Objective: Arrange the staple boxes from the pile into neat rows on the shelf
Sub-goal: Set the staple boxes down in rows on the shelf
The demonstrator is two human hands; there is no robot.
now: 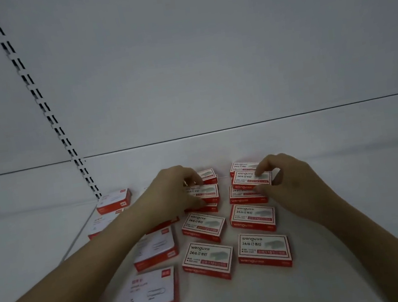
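1. Head view: fingers (198,178) of the left hand (173,193) pinch one staple box (205,191); the right hand (290,178) pinches another staple box (251,179), both atop rows of staple boxes (253,216).
2. The white shelf (343,206) meets a pale back panel (205,59) with a slotted upright (37,97); paler boxes (149,294) lie left.

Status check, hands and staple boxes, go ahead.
Left hand gripping staple box. Right hand pinching another staple box. Both boxes atop stacks. Nothing blocking.
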